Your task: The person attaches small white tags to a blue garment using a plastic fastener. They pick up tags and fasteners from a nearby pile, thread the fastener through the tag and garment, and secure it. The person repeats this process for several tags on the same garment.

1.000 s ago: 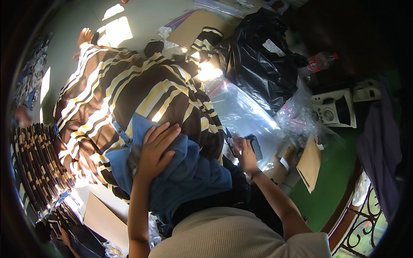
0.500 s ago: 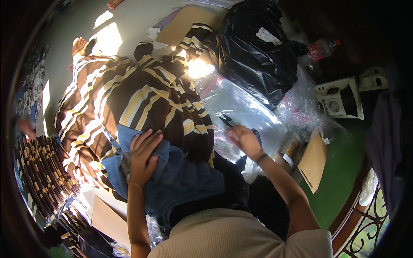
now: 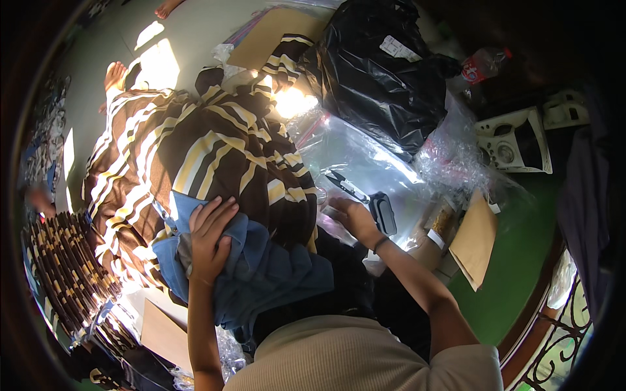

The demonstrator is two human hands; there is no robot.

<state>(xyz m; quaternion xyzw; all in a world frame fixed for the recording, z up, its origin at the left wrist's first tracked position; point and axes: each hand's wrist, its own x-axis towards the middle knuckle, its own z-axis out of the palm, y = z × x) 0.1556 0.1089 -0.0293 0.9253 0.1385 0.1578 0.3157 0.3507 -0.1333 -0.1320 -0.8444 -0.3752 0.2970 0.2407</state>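
Observation:
My left hand [image 3: 212, 240] lies with fingers stretched over a blue cloth [image 3: 274, 274] on my lap, beside brown fabric with cream, yellow and black stripes [image 3: 208, 153]. My right hand [image 3: 356, 219] is low over the clear plastic bags [image 3: 398, 179], its fingers curled and pressed together. What they hold, if anything, is hidden. Just beyond those fingers lies a pair of thread snips [image 3: 347, 186] with dark blades. A dark rectangular case [image 3: 383, 214] rests to the right of this hand, apart from it.
A black plastic bag [image 3: 372, 85] bulges at the back. Brown card [image 3: 277, 39] lies behind the striped fabric. To the right are a folded brown envelope [image 3: 474, 244], a red-labelled bottle [image 3: 484, 67] and a pale appliance [image 3: 512, 142]. Folded striped fabric [image 3: 68, 260] is stacked left.
My right hand has moved left and slightly down, uncovering more of the snips and the dark case. My left hand stays on the blue cloth. The whole view has shifted slightly.

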